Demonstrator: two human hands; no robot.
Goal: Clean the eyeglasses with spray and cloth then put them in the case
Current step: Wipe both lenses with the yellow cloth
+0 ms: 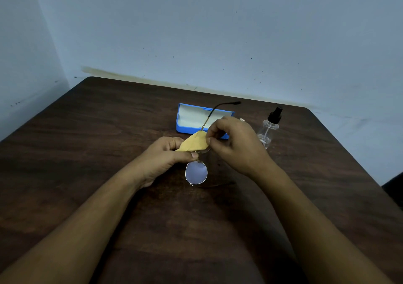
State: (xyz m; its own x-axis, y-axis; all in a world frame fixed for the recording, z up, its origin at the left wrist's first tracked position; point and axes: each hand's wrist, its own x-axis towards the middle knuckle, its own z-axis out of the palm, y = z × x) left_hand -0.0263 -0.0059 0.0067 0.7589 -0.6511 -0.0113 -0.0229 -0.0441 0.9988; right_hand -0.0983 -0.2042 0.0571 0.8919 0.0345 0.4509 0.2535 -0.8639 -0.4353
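Note:
Thin metal-framed eyeglasses [196, 172] are held upright above the table, one lens hanging down, one temple arm sticking up over the case. My left hand [168, 155] pinches the frame at the bridge. A yellow cloth [195, 143] is wrapped over the upper lens, and my right hand [233, 144] pinches the cloth against that lens. The open blue case [185, 126] with a pale lining lies just behind my hands. A clear spray bottle [269, 129] with a black nozzle stands to the right of the case.
The dark wooden table [98, 153] runs up to a pale blue wall at the back. Its right edge falls off near a dark object [394, 187] at the frame's side.

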